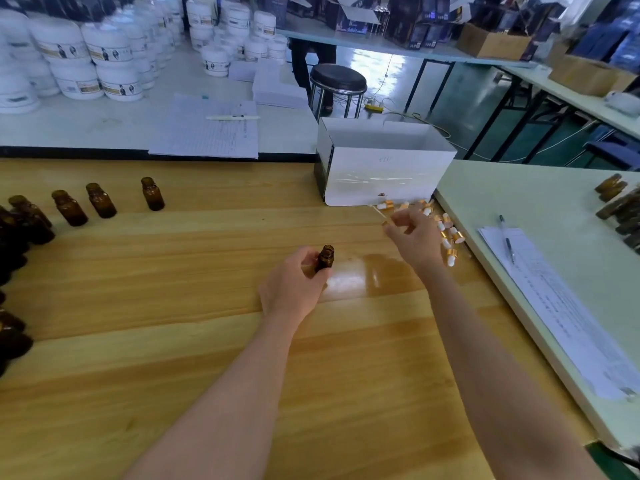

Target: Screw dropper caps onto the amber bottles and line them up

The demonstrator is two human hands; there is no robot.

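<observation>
My left hand grips an uncapped amber bottle upright on the wooden table, near its middle. My right hand reaches over a pile of gold-and-white dropper caps at the table's right edge. Its fingers are curled and blurred, with a speck of gold at the fingertips, so I cannot tell whether it holds a cap. More dropper caps lie by the foot of a white box. Three open amber bottles stand in a row at the far left, and a fourth stands apart to their right. Several darker bottles crowd the left edge.
An open white box stands at the far right of the wooden table. A pale green table adjoins on the right with a paper sheet, a pen and more amber bottles. A notebook and white jars sit behind.
</observation>
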